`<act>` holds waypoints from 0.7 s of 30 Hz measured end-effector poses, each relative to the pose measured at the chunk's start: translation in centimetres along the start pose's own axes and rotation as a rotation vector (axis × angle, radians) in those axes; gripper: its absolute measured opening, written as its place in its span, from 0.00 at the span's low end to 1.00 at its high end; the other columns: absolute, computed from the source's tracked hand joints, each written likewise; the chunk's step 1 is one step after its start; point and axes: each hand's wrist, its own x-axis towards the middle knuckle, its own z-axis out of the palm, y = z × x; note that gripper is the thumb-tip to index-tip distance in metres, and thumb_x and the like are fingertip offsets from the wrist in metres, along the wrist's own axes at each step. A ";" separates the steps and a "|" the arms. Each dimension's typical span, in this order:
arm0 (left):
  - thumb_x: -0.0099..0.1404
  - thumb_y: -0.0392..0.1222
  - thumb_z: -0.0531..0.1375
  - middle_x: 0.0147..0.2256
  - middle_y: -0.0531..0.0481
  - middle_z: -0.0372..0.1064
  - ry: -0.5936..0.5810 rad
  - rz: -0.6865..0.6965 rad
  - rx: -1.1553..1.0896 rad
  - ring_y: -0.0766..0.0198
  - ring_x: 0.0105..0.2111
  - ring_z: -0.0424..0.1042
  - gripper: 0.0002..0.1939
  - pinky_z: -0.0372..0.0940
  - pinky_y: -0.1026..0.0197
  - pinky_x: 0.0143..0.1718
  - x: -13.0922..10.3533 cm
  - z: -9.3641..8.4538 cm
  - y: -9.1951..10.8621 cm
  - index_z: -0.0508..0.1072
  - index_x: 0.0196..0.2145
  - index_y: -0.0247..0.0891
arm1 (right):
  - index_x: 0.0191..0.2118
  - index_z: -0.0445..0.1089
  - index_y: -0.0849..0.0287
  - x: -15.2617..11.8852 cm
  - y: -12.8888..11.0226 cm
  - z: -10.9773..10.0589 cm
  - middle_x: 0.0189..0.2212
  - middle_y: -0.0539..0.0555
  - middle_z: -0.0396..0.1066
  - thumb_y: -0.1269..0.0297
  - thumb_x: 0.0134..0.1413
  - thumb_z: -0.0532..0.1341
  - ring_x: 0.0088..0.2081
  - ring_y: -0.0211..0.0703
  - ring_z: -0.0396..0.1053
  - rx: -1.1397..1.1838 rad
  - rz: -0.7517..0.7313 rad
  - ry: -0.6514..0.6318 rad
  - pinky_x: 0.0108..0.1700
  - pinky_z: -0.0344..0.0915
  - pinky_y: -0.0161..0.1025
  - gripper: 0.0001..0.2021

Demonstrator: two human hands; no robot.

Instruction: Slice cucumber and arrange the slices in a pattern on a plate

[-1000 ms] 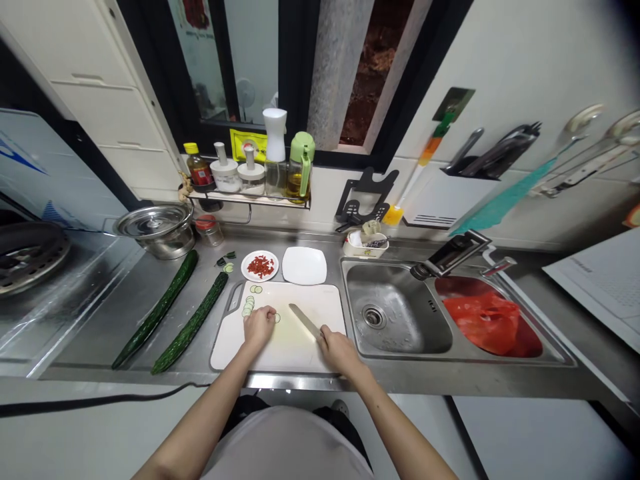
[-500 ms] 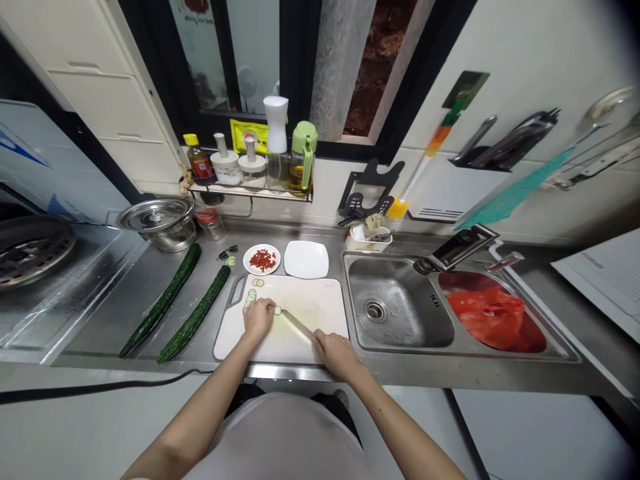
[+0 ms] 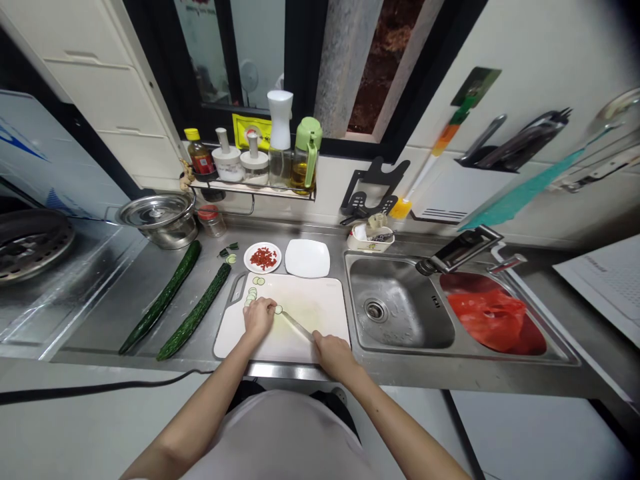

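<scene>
Just below the middle of the frame, my left hand (image 3: 259, 318) is curled over the cutting board (image 3: 323, 303), its fingertips gripping a cucumber piece (image 3: 279, 310) whose pale round face looks toward the right of the frame. How much of it my fingers hide, I cannot tell. My right hand (image 3: 334, 353), a little lower and to the right, is closed around the handle of a knife (image 3: 299, 327); the blade slants up and left across the board, its tip just beside that pale face. Whether the edge touches it is too small to tell.

Left of centre on the board, cut slices (image 3: 252, 293) lie overlapping just beyond my left knuckles, with two more slices (image 3: 259, 281) near the board's upper left corner. Along its top edge sit a round plate (image 3: 247, 263) of red pieces (image 3: 263, 258) and a white square plate (image 3: 307, 258), side by side.

At the left of the frame, two whole cucumbers, one smoother (image 3: 161, 300) and one bumpier (image 3: 195, 313), lie slanted on the steel counter (image 3: 95, 327). Right of the board is the sink (image 3: 400, 320), with a red bag (image 3: 493, 317) in its farther basin.
</scene>
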 end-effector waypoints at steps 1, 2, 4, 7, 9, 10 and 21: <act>0.65 0.42 0.53 0.43 0.48 0.74 -0.002 0.000 0.000 0.54 0.47 0.67 0.13 0.55 0.53 0.46 0.0 0.0 0.0 0.78 0.39 0.46 | 0.49 0.64 0.60 0.0 -0.2 0.0 0.38 0.63 0.75 0.71 0.61 0.47 0.42 0.53 0.73 0.001 0.008 -0.014 0.38 0.61 0.41 0.14; 0.65 0.42 0.53 0.44 0.48 0.74 -0.003 0.001 0.001 0.54 0.47 0.66 0.13 0.55 0.53 0.46 0.0 0.0 0.0 0.78 0.39 0.46 | 0.49 0.63 0.60 0.0 -0.3 0.0 0.38 0.64 0.74 0.72 0.60 0.47 0.42 0.52 0.73 0.002 0.014 -0.022 0.38 0.62 0.41 0.14; 0.65 0.42 0.53 0.44 0.48 0.74 -0.005 0.002 0.003 0.54 0.47 0.67 0.13 0.55 0.53 0.46 0.0 0.0 0.0 0.78 0.39 0.47 | 0.49 0.63 0.60 0.0 -0.5 0.0 0.38 0.63 0.74 0.72 0.60 0.47 0.42 0.52 0.73 0.010 0.022 -0.025 0.39 0.62 0.41 0.14; 0.65 0.43 0.54 0.44 0.49 0.74 -0.002 0.005 0.007 0.55 0.47 0.67 0.12 0.55 0.53 0.46 0.1 0.0 -0.1 0.78 0.39 0.48 | 0.48 0.63 0.59 0.1 -0.6 0.2 0.38 0.63 0.74 0.71 0.61 0.46 0.42 0.52 0.73 0.024 0.023 -0.017 0.38 0.61 0.41 0.14; 0.65 0.43 0.54 0.43 0.50 0.74 0.000 0.002 0.010 0.55 0.47 0.67 0.12 0.55 0.54 0.45 0.2 0.0 -0.1 0.78 0.38 0.48 | 0.49 0.63 0.59 0.2 -0.6 0.2 0.37 0.63 0.75 0.72 0.61 0.46 0.42 0.52 0.73 0.029 0.023 -0.015 0.39 0.61 0.41 0.14; 0.65 0.43 0.54 0.43 0.50 0.74 -0.001 0.001 0.010 0.55 0.47 0.67 0.11 0.55 0.54 0.45 0.2 0.1 -0.2 0.78 0.38 0.48 | 0.49 0.63 0.59 0.2 -0.6 0.2 0.37 0.63 0.75 0.72 0.61 0.46 0.42 0.51 0.73 0.032 0.020 -0.013 0.39 0.62 0.41 0.15; 0.64 0.42 0.55 0.44 0.51 0.74 -0.019 -0.008 0.004 0.55 0.47 0.67 0.11 0.55 0.53 0.46 0.4 -0.1 -0.2 0.78 0.37 0.49 | 0.49 0.63 0.60 1.0 -1.1 -0.9 0.39 0.63 0.74 0.75 0.58 0.47 0.43 0.52 0.73 0.024 -0.007 -0.060 0.38 0.64 0.41 0.15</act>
